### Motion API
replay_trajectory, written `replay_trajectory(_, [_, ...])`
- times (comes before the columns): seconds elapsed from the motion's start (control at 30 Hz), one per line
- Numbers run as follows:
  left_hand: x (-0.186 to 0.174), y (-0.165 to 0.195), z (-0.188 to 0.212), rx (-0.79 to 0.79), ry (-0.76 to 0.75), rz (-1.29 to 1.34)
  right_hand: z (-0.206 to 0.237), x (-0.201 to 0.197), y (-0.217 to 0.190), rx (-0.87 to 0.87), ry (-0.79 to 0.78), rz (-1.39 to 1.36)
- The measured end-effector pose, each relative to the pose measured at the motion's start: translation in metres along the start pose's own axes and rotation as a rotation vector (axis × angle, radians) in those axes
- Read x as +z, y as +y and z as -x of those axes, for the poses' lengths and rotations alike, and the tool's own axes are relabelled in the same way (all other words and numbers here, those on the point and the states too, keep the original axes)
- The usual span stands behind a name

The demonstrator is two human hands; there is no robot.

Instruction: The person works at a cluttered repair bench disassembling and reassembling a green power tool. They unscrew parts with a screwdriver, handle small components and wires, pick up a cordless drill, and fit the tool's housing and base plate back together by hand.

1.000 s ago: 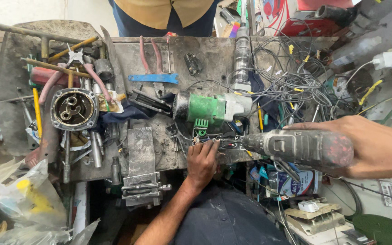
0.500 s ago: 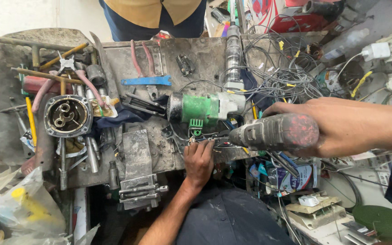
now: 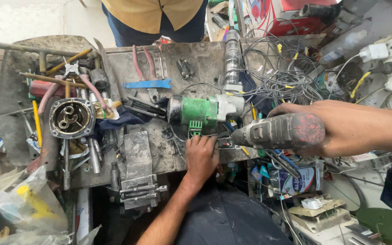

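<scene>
Grey metal, worn and red-smeared, the power drill body [image 3: 280, 131] sits wrapped in the right hand [image 3: 341, 127]; its tip is hidden among wires. Just beside it, the left hand [image 3: 201, 156] pinches a small part, too tangled to make out, below the green-and-white motor housing [image 3: 203, 110]. Under the right hand stands a white-labelled can [image 3: 296, 181], contents unseen.

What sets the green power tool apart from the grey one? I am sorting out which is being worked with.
The green power tool lies on the workbench, held by no hand; the grey power tool is held above the bench edge in the right hand. The green one has a bright green body with a pale end; the grey one is dull, worn, with reddish marks. The left hand rests just below the green one. Both lie roughly crosswise.
</scene>
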State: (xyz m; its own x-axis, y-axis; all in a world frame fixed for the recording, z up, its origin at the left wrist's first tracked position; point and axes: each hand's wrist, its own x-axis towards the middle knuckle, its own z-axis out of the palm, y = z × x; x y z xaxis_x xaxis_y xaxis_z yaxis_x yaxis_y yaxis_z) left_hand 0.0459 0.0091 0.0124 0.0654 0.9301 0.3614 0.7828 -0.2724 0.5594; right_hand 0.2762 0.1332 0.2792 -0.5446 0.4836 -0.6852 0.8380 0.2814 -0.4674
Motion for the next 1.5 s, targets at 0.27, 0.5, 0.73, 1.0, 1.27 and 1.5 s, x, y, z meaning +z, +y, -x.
replay_trajectory(0.27, [0.005,-0.011,-0.005,0.01,-0.097,-0.048,0.005,0.005,-0.004,0.201,-0.016,0.045])
replay_trajectory(0.5, [0.005,-0.007,-0.008,0.038,-0.078,-0.092,0.007,0.009,0.007,0.034,0.026,0.021])
replay_trajectory(0.73, [0.006,-0.006,-0.014,0.011,-0.114,-0.088,0.028,0.026,0.061,-0.048,0.083,0.059])
replay_trajectory(1.0, [-0.004,-0.012,-0.003,0.033,0.023,0.11,0.069,0.116,0.135,0.075,0.737,-0.15])
replay_trajectory(1.27, [-0.026,-0.002,0.009,-0.003,0.111,0.411,-0.032,0.187,0.143,0.221,1.228,-0.024])
replay_trajectory(1.5, [-0.029,-0.016,0.028,-0.818,0.097,1.566,-0.101,0.217,0.161,0.169,1.228,0.109])
